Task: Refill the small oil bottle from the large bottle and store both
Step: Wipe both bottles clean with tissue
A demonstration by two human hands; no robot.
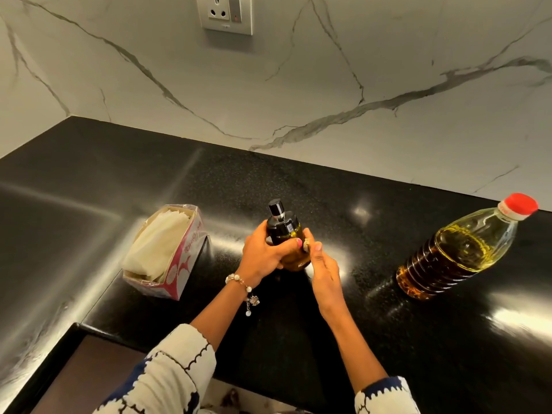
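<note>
The small oil bottle, dark with a black pump cap, stands upright on the black counter in the middle of the head view. My left hand grips its body, fingers wrapped round the front. My right hand touches the bottle's right side with straight fingers. The large bottle, clear plastic with a red cap on and holding yellow oil, stands to the right, apart from both hands.
An open pink and white box of tissues lies on the counter to the left. A marble wall with a socket rises behind. The counter's front edge runs near my sleeves.
</note>
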